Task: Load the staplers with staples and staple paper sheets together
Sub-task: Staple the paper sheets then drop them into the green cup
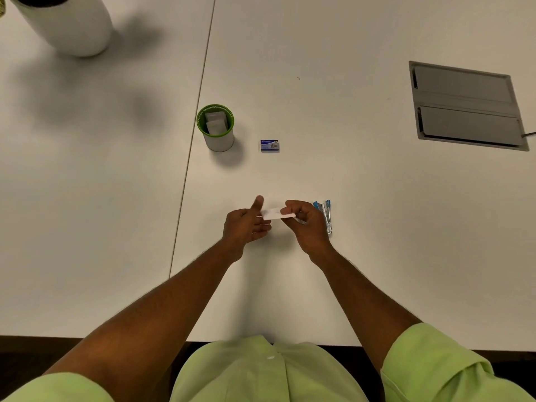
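Above the desk, the right hand pinches a small paper slip between thumb and curled fingers. The left hand is relaxed, fingers loosely spread, touching the slip's left end. A blue stapler lies just right; the staple box lies beyond, beside the cup.

white paper slip held above table | blue stapler open, lying right
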